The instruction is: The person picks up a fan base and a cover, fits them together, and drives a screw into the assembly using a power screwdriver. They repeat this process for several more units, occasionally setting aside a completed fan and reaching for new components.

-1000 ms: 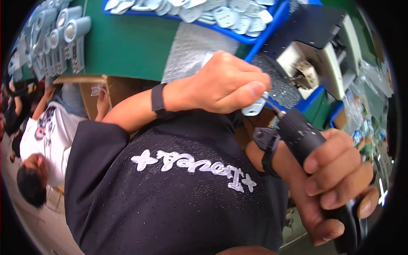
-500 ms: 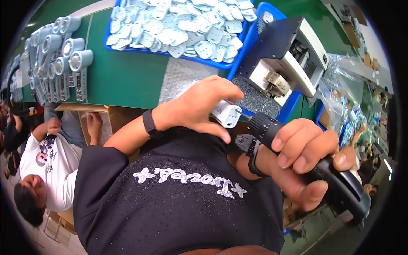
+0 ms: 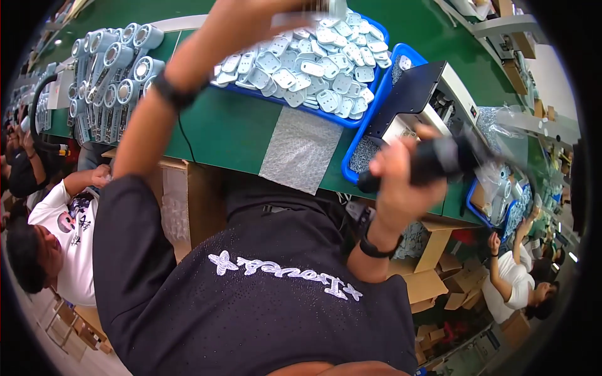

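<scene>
A black power screwdriver (image 3: 442, 156) is grasped in the right hand (image 3: 398, 182), near right. The left hand (image 3: 257, 12) is extended far, over pale-blue plastic covers (image 3: 329, 67) heaped in a blue tray (image 3: 338, 120); its grasp cannot be told. Part changeover is judged in hand; a steady left-hand hold is called for.

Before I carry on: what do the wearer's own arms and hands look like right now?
The left hand, blurred near the picture's top edge, shows no glove; a black band circles its wrist. The right hand, also blurred, looks gloveless too, with a black strap at its wrist. The left sleeve is black and short.
</scene>
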`<state>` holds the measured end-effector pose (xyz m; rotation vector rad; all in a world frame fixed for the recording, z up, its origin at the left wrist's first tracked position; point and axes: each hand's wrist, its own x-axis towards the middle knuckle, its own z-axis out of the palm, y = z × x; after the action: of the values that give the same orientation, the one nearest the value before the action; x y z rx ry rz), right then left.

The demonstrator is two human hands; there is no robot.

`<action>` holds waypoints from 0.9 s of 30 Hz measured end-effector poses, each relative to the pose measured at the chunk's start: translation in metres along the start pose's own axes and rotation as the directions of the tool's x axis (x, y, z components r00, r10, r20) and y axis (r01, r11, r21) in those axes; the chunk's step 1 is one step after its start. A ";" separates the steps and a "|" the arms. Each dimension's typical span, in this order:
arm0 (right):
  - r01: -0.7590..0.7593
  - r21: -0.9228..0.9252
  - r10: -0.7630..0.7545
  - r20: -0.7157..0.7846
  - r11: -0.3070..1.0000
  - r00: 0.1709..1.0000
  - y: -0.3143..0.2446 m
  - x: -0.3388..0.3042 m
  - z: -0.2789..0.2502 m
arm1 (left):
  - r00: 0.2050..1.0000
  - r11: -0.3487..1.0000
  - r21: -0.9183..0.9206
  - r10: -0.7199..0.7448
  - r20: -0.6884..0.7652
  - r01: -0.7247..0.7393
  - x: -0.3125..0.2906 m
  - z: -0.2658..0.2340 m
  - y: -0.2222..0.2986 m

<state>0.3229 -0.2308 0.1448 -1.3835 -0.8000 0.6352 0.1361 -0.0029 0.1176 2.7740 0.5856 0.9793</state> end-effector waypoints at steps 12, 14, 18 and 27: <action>0.191 -0.775 0.051 0.276 0.603 0.960 0.062 0.046 0.070 | 0.700 0.968 -0.093 0.101 -0.707 -0.234 0.028 0.030 -0.115; 0.135 -0.804 0.051 0.201 0.579 0.978 0.070 0.050 0.059 | 0.926 0.864 0.457 -0.028 -0.376 0.212 0.000 0.002 -0.082; 0.117 -0.826 0.010 0.146 0.552 0.989 0.081 0.056 0.060 | 0.612 0.717 0.070 -0.535 -0.583 0.693 -0.103 -0.042 0.025; 0.139 -0.862 -0.010 0.154 0.488 0.988 0.083 0.069 0.058 | 0.481 0.203 0.547 -0.763 -0.431 0.812 -0.315 -0.042 0.060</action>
<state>0.3229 -0.1329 0.0707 -2.2401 -1.4002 0.2017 -0.0961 -0.1853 -0.0151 2.1694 2.5558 0.5951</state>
